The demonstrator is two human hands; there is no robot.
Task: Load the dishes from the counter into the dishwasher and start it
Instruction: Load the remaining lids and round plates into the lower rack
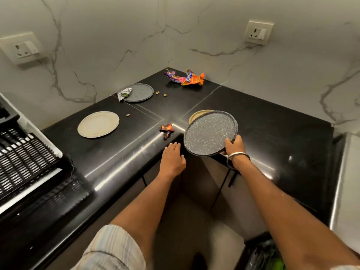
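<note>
My right hand (pixel 234 146) grips the near rim of a grey speckled plate (pixel 209 132), tilted above the black counter (pixel 272 133); a beige plate (pixel 196 114) shows behind it, stacked under it. My left hand (pixel 172 159) hovers open, fingers straight, at the counter's inner corner edge. A second beige plate (pixel 98 124) lies flat on the counter to the left. Another grey speckled plate (pixel 139 92) lies further back with a crumpled silver wrapper (pixel 124 93) on its left rim.
Colourful snack wrappers (pixel 187 77) lie in the back corner, and a small dark wrapper (pixel 166 129) lies near my left hand. Crumbs dot the counter. A black wire dish rack (pixel 23 158) stands at the left. Marble walls carry two sockets.
</note>
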